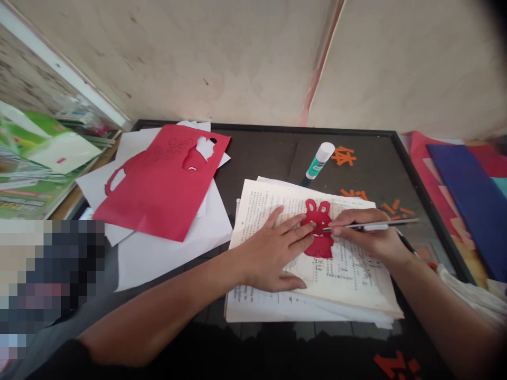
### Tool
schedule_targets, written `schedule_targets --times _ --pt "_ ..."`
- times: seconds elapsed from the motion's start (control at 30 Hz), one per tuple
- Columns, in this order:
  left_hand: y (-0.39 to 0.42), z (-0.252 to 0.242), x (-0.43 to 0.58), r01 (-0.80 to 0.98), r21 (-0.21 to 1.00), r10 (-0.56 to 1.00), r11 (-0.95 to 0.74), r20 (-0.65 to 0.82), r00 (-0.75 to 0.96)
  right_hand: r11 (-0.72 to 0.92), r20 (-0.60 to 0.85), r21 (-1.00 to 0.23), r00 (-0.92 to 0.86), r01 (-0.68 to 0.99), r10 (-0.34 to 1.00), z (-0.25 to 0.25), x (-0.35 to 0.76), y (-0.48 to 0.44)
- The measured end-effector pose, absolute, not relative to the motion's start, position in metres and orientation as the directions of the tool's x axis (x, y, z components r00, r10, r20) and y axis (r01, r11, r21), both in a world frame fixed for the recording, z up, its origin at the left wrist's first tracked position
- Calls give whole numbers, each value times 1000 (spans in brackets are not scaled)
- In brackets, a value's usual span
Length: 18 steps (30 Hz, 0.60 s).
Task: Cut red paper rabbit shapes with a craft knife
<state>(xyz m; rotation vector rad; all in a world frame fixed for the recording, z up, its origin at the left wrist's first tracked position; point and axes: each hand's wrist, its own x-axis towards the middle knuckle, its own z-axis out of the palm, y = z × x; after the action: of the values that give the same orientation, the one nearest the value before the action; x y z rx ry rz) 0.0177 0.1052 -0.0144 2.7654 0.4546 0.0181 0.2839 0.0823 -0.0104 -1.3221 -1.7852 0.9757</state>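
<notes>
A red paper rabbit cutout (319,229) lies on a stack of printed pages (348,274) on the dark table (261,153). My left hand (273,253) lies flat on the pages, fingers stretched out, with the fingertips pressing the rabbit's left side. My right hand (368,235) is closed round a thin silver craft knife (372,226), whose tip touches the rabbit's right side.
A red sheet (166,184) with a rabbit-shaped hole lies on white papers (166,248) to the left. A glue stick (320,160) lies behind the pages. Orange paper scraps (344,156) dot the table. Blue and red sheets (471,195) sit at right, green packets (39,153) at left.
</notes>
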Motion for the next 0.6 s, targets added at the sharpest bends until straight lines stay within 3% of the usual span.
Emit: schedule_targets --times 0.1,0.6 --pt "105 -15 17 304 332 309 -893 -41 950 151 95 -886 -149 438 984 -13 289 82" --pt "105 -16 17 309 316 313 -897 -38 949 140 43 -890 -226 434 973 -7 281 85"
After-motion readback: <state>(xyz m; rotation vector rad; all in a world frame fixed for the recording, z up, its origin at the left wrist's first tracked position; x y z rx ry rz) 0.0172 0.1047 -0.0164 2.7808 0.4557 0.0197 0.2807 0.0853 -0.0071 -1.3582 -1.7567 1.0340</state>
